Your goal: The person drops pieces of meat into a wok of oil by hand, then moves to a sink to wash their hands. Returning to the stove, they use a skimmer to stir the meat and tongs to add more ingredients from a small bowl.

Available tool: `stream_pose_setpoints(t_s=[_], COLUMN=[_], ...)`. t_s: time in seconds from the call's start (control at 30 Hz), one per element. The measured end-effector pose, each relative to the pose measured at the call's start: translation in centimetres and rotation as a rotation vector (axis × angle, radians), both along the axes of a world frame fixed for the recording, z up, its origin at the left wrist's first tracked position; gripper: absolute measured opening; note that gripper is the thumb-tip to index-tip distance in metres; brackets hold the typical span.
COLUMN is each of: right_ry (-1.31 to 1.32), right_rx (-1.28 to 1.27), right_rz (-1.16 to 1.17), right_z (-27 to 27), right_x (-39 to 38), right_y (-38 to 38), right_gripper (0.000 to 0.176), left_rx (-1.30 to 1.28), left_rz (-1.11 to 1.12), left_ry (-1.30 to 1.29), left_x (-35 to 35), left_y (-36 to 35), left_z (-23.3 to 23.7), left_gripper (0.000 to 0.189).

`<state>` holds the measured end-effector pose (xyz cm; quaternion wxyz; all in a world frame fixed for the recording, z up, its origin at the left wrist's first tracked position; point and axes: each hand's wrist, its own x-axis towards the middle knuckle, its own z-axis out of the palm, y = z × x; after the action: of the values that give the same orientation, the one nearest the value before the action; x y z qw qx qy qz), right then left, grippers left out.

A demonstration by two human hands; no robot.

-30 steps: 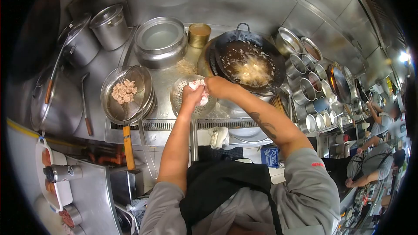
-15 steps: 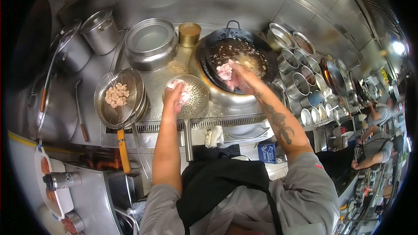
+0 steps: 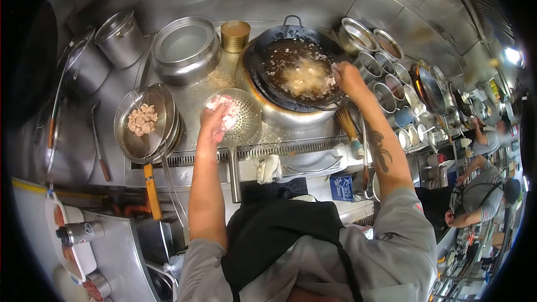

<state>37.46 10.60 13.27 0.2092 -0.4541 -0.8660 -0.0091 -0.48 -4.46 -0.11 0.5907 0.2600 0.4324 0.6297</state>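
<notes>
My left hand (image 3: 211,124) is closed on pale raw meat (image 3: 225,109) at the left side of a perforated ladle (image 3: 246,120), whose handle points toward me. Over the right edge of the black wok (image 3: 268,81), my right hand (image 3: 344,77) is closed round a small pale piece of meat at its fingertips. Dark oil in the wok bubbles strongly, with light foam (image 3: 307,78) in the middle and small bits floating. Cooked meat pieces (image 3: 142,119) lie in a wire strainer (image 3: 124,138) at the left.
Behind the ladle are a wide steel pot (image 3: 187,70) and a gold tin (image 3: 235,43). A brush (image 3: 348,123) lies right of the wok, near stacked metal bowls (image 3: 358,36). Lidded pots (image 3: 120,45) stand at the left. Two other people (image 3: 481,190) are at the far right.
My right hand has moved right across the wok, and the large clump of meat it held is no longer in it. The foam has spread. The view has shifted slightly.
</notes>
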Motion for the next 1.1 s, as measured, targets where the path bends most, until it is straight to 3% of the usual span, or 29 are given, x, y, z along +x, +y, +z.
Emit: stream_pose_setpoints(t_s=[0.07,0.13,0.2,0.27,0.37,0.47,0.63,0.73,0.8,0.87,1.0,1.1], right_ry=[0.152,0.362,0.288,0.326,0.162,0.409,0.705,0.611,0.357,0.206,0.62,0.686], right_rx=[-0.111,-0.414,-0.462,-0.502,-0.615,-0.979,-1.228,-1.111,-0.836,-0.547,-1.041,-1.154], right_rz=[0.149,0.373,0.556,0.575,0.565,0.444,0.272,0.461,0.531,0.6,0.326,0.267], right_z=[1.6,0.6,0.8,-3.2,-4.5,-3.5,-4.4,-4.6,-5.0,-5.2,-4.5,-4.8], right_x=[-4.6,-9.9,-15.2,-18.9,-21.8,-21.9,-21.2,-22.2,-23.3,-23.7,-23.0,-22.4], right_y=[-2.3,-4.4,-7.2,-6.9,-6.3,-6.4,-5.6,-6.5,-6.4,-6.5,-6.1,-6.3], right_gripper=[0.023,0.034,0.042,0.035,0.026,0.02,0.019,0.021,0.021,0.021,0.014,0.016], left_rx=[0.038,0.06,0.059,0.095,0.206,0.317,0.059,-0.004,-0.042,0.006,0.078,0.099], left_rz=[-0.003,-0.022,-0.055,-0.094,-0.133,-0.198,-0.159,-0.166,-0.184,-0.139,-0.073,-0.064], left_ry=[-0.015,-0.01,0.021,0.017,0.028,-0.125,0.143,0.373,0.538,0.448,0.154,0.042], left_x=[0.5,1.4,2.0,2.2,2.7,2.2,1.0,1.6,1.9,2.1,1.3,0.7], left_y=[0.2,0.3,0.1,0.1,-1.2,-2.3,-1.4,-0.9,-0.4,-0.5,0.0,0.4], left_z=[0.4,1.1,2.5,2.7,4.6,5.1,3.8,3.9,4.1,4.5,2.5,1.8], left_gripper=[0.023,0.024,0.026,0.031,0.032,0.033,0.034,0.026,0.022,0.026,0.027,0.027])
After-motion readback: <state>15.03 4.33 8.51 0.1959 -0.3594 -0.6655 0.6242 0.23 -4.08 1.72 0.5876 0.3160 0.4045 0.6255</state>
